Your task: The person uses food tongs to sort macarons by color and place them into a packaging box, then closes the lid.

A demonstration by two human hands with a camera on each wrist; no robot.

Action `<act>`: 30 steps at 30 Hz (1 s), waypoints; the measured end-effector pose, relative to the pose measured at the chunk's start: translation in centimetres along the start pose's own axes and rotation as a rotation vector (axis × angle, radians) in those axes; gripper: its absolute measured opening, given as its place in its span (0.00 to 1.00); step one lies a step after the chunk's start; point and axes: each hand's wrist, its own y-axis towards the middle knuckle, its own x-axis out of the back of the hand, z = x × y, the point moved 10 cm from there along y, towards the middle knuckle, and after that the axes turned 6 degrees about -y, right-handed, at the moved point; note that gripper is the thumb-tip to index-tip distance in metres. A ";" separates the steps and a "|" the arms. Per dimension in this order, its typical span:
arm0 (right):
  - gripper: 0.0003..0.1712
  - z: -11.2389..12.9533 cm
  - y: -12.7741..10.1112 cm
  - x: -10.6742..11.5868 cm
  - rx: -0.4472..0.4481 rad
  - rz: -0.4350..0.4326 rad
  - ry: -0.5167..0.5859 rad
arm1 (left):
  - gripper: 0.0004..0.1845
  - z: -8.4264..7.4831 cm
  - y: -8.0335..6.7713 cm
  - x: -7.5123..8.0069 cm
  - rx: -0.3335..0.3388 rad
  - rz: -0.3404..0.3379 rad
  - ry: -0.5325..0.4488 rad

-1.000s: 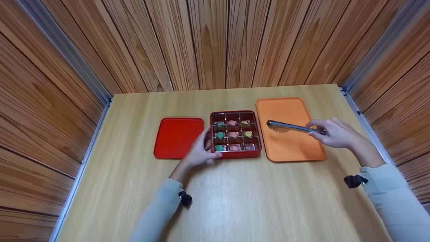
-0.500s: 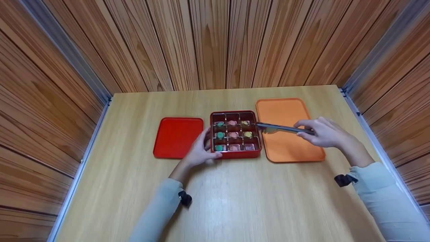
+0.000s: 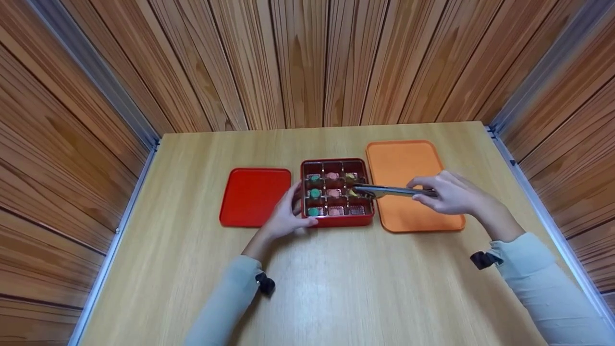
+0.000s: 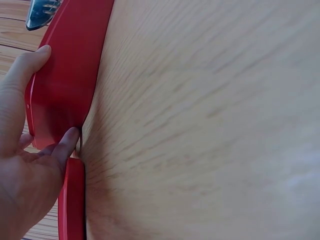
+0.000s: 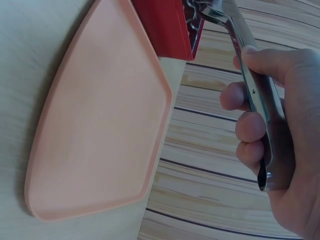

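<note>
A red box (image 3: pixel 343 221) with a clear divided insert stands mid-table, with green, pink and yellow sweets (image 3: pixel 314 193) in its compartments. My left hand (image 3: pixel 285 218) holds it by the near left corner, thumb on the front wall and fingers along the left side. In my right hand (image 3: pixel 446 194) is a pair of metal tongs (image 3: pixel 396 191), gripped by the handle end. The tongs' tips reach over the box's right wall to the yellow sweet in the middle row, partly covering it. The right wrist view shows fingers and thumb wrapped round the tongs (image 5: pixel 267 115).
The red lid (image 3: pixel 254 199) lies flat left of the box. An orange tray (image 3: pixel 403 161) sits close on the right, under the tongs and right hand. Wood-patterned walls (image 3: pixel 307 67) enclose the table at the back and both sides.
My right hand has moved left with the tongs, whose tips went from above the orange tray to inside the box's right column. The left hand stays on the box.
</note>
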 end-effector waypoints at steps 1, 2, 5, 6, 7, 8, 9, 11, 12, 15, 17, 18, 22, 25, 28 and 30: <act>0.14 0.1 0.0 -0.1 0.004 0.003 0.001 | 0.65 0.0 0.0 0.0 0.000 0.000 0.000; 0.14 0.2 0.0 -0.3 0.008 0.004 0.000 | 0.65 0.0 0.0 0.0 -0.001 0.000 -0.001; 0.14 0.5 0.0 -0.6 0.011 0.008 -0.010 | 0.65 0.0 0.0 0.0 0.001 0.001 0.000; 0.13 0.5 0.1 -0.7 0.011 0.008 -0.012 | 0.65 0.0 0.0 0.0 0.002 0.001 0.002; 0.13 0.6 0.1 -0.8 0.012 0.008 -0.016 | 0.65 0.0 0.0 0.0 0.004 0.000 0.006; 0.13 0.7 0.1 -0.9 0.016 0.005 -0.018 | 0.65 0.1 0.0 0.0 0.005 0.001 0.011; 0.13 0.8 0.1 -0.9 0.018 0.003 -0.020 | 0.65 0.1 0.0 0.0 0.008 0.001 0.014; 0.13 0.9 0.1 -1.1 0.026 0.003 -0.019 | 0.65 0.2 0.0 0.0 0.014 0.000 0.021; 0.13 1.0 0.1 -1.2 0.030 0.004 -0.019 | 0.64 0.3 0.0 0.0 0.016 0.000 0.022; 0.13 1.2 0.1 -1.4 0.038 0.010 -0.015 | 0.64 0.4 0.1 0.0 0.018 0.003 0.029; 0.13 1.1 0.1 -1.4 0.036 0.013 -0.013 | 0.64 0.4 0.1 0.0 0.018 0.003 0.035; 0.13 1.2 0.1 -1.4 0.035 0.014 -0.011 | 0.64 0.4 0.1 0.1 0.016 0.002 0.038; 0.13 1.2 0.1 -1.4 0.032 0.016 -0.002 | 0.65 0.3 0.1 0.1 0.009 0.001 0.030; 0.13 1.2 0.2 -1.6 0.033 0.018 -0.002 | 0.65 0.3 0.1 0.2 0.006 0.001 0.021; 0.14 1.2 0.4 -1.7 0.027 0.015 -0.006 | 0.65 0.3 0.1 0.2 0.011 -0.001 0.023; 0.14 1.3 0.5 -1.7 0.024 0.012 -0.008 | 0.65 0.3 0.0 0.2 0.016 -0.002 0.026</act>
